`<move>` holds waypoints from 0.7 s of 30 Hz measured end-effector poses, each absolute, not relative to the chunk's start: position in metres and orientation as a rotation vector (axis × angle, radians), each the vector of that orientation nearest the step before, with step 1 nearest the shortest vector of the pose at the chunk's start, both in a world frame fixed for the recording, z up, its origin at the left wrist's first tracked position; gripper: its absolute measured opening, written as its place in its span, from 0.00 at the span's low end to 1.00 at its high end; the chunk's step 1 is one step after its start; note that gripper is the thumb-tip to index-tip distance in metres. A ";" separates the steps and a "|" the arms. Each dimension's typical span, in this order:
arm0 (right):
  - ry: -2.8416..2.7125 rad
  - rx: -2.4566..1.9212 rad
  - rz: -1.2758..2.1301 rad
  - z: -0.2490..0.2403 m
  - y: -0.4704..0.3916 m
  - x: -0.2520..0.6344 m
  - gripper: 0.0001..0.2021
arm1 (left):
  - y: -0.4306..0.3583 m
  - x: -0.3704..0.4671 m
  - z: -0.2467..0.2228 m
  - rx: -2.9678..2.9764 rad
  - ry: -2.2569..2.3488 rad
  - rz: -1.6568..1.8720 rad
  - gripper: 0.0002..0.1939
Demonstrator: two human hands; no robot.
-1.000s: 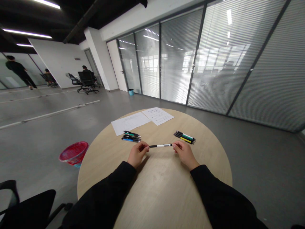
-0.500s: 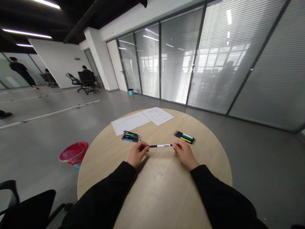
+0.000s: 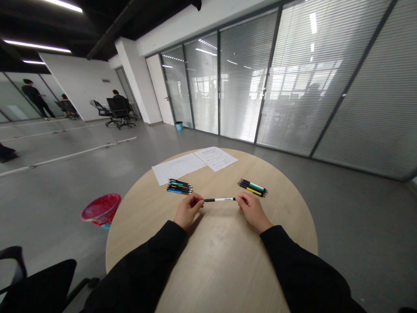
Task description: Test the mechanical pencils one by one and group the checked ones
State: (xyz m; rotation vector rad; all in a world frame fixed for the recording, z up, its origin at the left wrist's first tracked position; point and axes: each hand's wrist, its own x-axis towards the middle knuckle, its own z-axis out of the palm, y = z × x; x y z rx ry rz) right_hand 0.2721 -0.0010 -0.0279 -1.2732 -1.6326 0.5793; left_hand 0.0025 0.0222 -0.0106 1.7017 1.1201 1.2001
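Note:
A black-and-white pen (image 3: 224, 199) lies level between my hands, one end in each. My left hand (image 3: 189, 209) pinches its black end between thumb and fingers. At the other end, my right hand (image 3: 253, 210) has the tip in its fingertips. Just beyond my left hand is a group of several pens (image 3: 179, 186), mostly black with green and blue parts. Another group of pens (image 3: 252, 188), black with green, white and yellow parts, rests past my right hand.
Two printed sheets (image 3: 179, 168) lie at the far side of the round wooden table (image 3: 224, 261). A red basket (image 3: 100, 208) stands on the floor to the left, near a black chair (image 3: 39, 282). People and office chairs (image 3: 119, 111) are in the background.
My hands and the pen hold the same position. In the left background, a standing person has moved slightly to the right.

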 end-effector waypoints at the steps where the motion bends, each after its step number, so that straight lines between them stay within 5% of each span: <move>1: -1.634 -1.273 0.580 -0.028 -0.001 0.272 0.14 | 0.022 0.002 -0.011 1.699 1.118 1.200 0.10; 21: -1.662 -1.271 0.595 -0.028 0.000 0.272 0.14 | 0.025 0.002 -0.014 1.705 1.117 1.195 0.10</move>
